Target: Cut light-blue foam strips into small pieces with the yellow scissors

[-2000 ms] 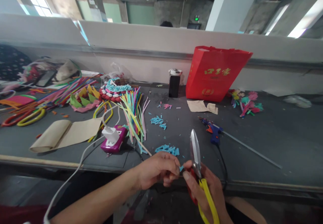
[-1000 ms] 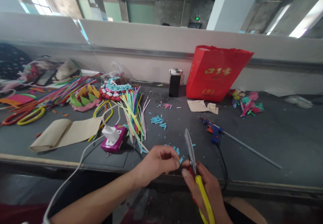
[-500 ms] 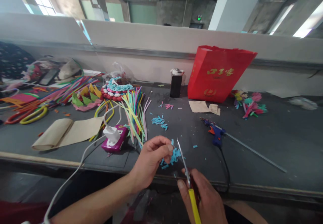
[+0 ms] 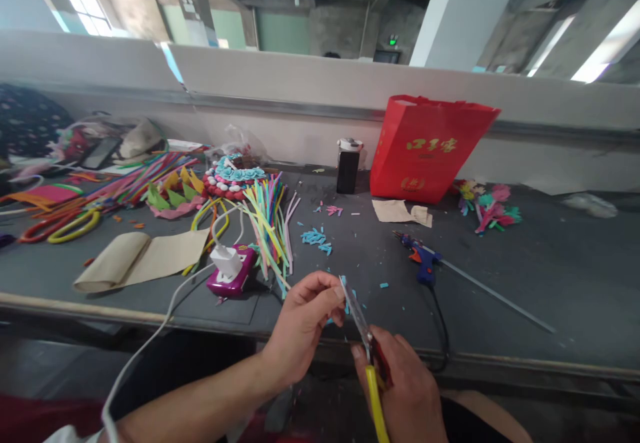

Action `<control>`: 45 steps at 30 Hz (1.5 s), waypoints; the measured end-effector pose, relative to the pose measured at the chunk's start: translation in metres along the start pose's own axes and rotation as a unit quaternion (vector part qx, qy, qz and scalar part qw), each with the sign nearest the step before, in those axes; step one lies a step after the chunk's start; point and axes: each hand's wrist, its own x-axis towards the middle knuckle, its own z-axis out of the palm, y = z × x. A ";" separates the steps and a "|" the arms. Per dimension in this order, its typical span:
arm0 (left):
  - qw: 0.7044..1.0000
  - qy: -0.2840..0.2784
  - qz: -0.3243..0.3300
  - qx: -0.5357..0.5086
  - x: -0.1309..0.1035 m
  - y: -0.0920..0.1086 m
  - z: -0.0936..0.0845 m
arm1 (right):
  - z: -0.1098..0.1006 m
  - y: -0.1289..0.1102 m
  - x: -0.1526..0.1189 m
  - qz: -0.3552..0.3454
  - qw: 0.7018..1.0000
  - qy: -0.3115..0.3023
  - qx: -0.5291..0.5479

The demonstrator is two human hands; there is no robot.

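Observation:
My left hand (image 4: 311, 313) is closed in a pinch near the table's front edge. A small blue strip (image 4: 343, 280) shows at its fingertips. My right hand (image 4: 403, 380) is wrapped round scissors (image 4: 358, 314) with yellow and red handles. The scissor blades point up and away from me, their tips right at the blue strip and my left fingers. Below the blades and my left fingers lie cut blue pieces, mostly hidden. Farther back is another small pile of blue pieces (image 4: 315, 238).
A blue glue gun (image 4: 424, 261) with a long glue stick lies at right. Behind stand a red bag (image 4: 430, 150) and a bottle (image 4: 349, 166). Left are a bundle of coloured strips (image 4: 267, 223), a purple power socket (image 4: 235, 282) with a white cable, and a paper roll (image 4: 115, 262).
The scissors have swung left and closer to my left hand, bringing their tips to the blue strip. The blades now cover more of the blue pieces. The view has shifted slightly.

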 end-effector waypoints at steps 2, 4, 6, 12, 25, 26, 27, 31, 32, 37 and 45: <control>1.000 0.004 0.012 0.007 -0.003 -0.001 0.002 | 0.000 -0.001 -0.002 -0.003 1.000 0.009 -0.006; 1.000 0.007 0.022 0.016 -0.007 -0.002 0.004 | -0.001 -0.001 -0.006 -0.008 1.000 0.023 -0.008; 0.999 0.010 0.025 0.023 -0.013 -0.003 0.006 | -0.002 -0.001 -0.012 -0.008 0.999 0.036 -0.005; 0.999 0.021 0.027 0.015 -0.035 -0.013 0.014 | -0.005 -0.005 -0.035 -0.007 0.998 0.057 -0.006; 0.998 0.032 0.031 0.036 -0.060 -0.028 0.015 | -0.006 -0.010 -0.066 -0.003 0.999 0.052 -0.006; 0.998 0.032 0.028 0.038 -0.061 -0.029 0.014 | -0.006 -0.011 -0.067 -0.002 0.999 0.046 -0.005; 0.998 0.031 0.025 0.038 -0.062 -0.030 0.013 | -0.006 -0.011 -0.069 -0.002 0.999 0.041 -0.002; 0.999 0.030 0.020 0.033 -0.066 -0.035 0.011 | -0.005 -0.016 -0.077 0.002 0.998 0.053 0.014; 0.999 0.029 0.022 0.032 -0.066 -0.037 0.010 | -0.003 -0.017 -0.079 0.007 0.998 0.062 0.020; 0.998 0.024 0.022 0.049 -0.070 -0.041 0.011 | 0.007 -0.018 -0.090 0.032 0.995 0.055 0.080; 0.995 0.044 0.015 0.094 -0.075 -0.048 0.011 | 0.001 -0.026 -0.090 0.099 0.980 -0.001 0.171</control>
